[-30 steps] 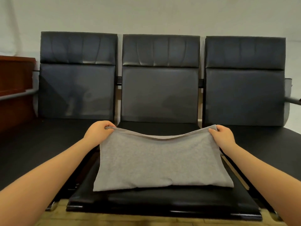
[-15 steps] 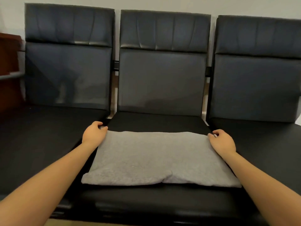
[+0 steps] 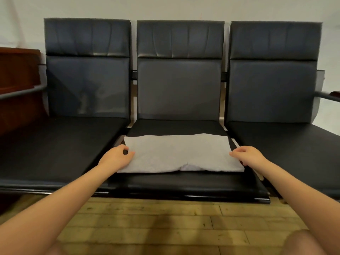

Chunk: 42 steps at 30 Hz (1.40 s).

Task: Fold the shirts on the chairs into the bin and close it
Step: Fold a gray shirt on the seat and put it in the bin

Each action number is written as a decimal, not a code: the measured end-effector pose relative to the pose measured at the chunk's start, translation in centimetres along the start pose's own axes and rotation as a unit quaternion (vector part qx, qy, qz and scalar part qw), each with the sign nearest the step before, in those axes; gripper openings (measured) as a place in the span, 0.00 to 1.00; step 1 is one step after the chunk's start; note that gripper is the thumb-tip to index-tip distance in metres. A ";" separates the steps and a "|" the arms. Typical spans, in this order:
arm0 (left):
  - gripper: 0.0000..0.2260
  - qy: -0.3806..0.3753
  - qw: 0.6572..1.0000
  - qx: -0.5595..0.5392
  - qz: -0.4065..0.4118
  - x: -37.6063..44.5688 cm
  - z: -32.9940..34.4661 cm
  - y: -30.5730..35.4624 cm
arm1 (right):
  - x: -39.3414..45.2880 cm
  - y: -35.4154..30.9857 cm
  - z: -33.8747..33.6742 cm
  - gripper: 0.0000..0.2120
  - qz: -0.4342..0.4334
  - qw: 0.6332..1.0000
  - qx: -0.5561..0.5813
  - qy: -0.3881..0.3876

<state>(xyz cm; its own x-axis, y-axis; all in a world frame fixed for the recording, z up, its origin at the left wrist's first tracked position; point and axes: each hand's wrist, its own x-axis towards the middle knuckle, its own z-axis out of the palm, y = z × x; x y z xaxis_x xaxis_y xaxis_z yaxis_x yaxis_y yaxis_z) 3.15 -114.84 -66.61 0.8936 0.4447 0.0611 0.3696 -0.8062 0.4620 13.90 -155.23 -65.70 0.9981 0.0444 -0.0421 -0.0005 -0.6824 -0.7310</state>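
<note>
A grey shirt, folded into a flat rectangle, lies on the seat of the middle black chair. My left hand sits at the shirt's left edge with fingers loosely curled; a dark gap shows between thumb and forefinger, and the fingertips just touch the cloth. My right hand is at the shirt's right edge, its relaxed fingers pointing left and touching the fabric. Neither hand holds the shirt. No bin is in view.
Three black padded chairs stand side by side against a white wall; the left seat and right seat carry nothing. A dark wooden cabinet stands at the far left. Wooden floor lies in front of the chairs.
The shirt's far edge, held up a second ago, was laid down flat. Both hands let go of it and slid back along the shirt's sides. The view pulled back, showing the floor.
</note>
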 end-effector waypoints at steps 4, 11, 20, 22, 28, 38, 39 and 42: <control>0.22 0.002 0.999 0.035 0.007 -3.0 -0.5 -0.7 | -2.8 0.9 -0.2 0.17 -0.046 0.998 0.006 -0.034; 0.18 0.020 0.997 -0.072 0.028 -4.7 0.0 -0.4 | -4.2 0.6 1.1 0.17 -0.071 0.995 0.064 0.000; 0.22 0.040 0.962 -0.260 0.076 -5.4 0.7 0.8 | -4.5 0.0 1.1 0.18 -0.104 0.991 0.011 0.081; 0.22 0.043 0.979 -0.176 0.097 -5.5 0.7 0.1 | -4.7 0.8 0.8 0.18 -0.108 0.985 -0.108 0.075; 0.17 0.049 0.993 -0.007 0.106 -5.4 -0.2 -2.3 | -4.4 2.9 -0.1 0.17 -0.112 0.945 -0.291 0.101; 0.15 0.042 0.993 0.068 0.083 -5.8 -0.5 -2.2 | -3.7 3.1 -0.3 0.17 -0.085 0.972 -0.211 0.059; 0.16 0.047 0.993 0.081 0.076 -5.9 -0.4 -1.7 | -3.6 3.0 -0.2 0.17 -0.086 0.972 -0.211 0.057; 0.19 0.066 0.990 0.085 0.086 -6.2 -0.2 0.4 | -3.4 2.2 0.3 0.16 -0.086 0.976 -0.190 0.058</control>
<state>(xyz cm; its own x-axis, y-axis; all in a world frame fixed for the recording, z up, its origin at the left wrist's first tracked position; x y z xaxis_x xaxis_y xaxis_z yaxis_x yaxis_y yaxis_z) -2.30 -117.83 -66.64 0.9105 0.3325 0.2460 0.2615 -0.9236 0.2804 10.48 -156.67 -67.36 0.9816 0.1142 0.1530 0.1686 -0.8944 -0.4143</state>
